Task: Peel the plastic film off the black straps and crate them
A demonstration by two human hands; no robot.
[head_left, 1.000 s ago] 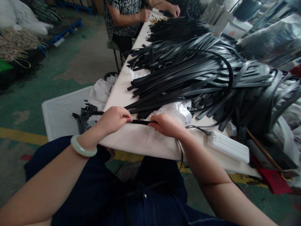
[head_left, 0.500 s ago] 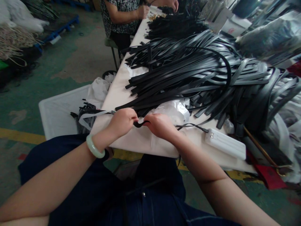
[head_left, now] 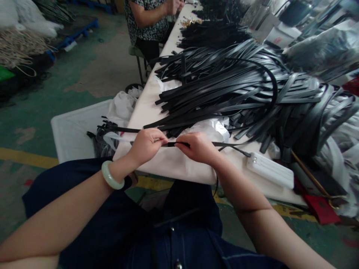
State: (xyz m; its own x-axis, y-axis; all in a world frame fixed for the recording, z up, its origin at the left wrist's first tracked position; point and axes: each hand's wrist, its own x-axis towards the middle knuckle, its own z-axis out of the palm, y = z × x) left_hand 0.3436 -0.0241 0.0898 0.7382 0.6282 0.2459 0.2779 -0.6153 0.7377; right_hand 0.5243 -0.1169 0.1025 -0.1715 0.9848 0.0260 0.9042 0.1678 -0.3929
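A black strip (head_left: 171, 144) runs between my two hands at the near edge of the table. My left hand (head_left: 148, 146) is pinched on it, with a light bangle on that wrist. Close by on the right, my right hand (head_left: 196, 146) grips the same strip, which continues past it over the tabletop. Just beyond the hands lies a large pile of black strips (head_left: 213, 89), with a clear plastic bag (head_left: 211, 129) under its near side. A whitish band (head_left: 119, 137) hangs by the left hand.
A white power bank (head_left: 269, 170) with a cable lies on the table (head_left: 151, 87) at the right. Left of the table, a white bin (head_left: 73, 127) holds black strips and plastic. Another person (head_left: 148, 18) sits farther up the table. A red item (head_left: 322, 209) lies at the lower right.
The strip between my hands has gone from bent to nearly straight, and the hands are slightly farther apart. The view has shifted a little. The other person's hands have moved.
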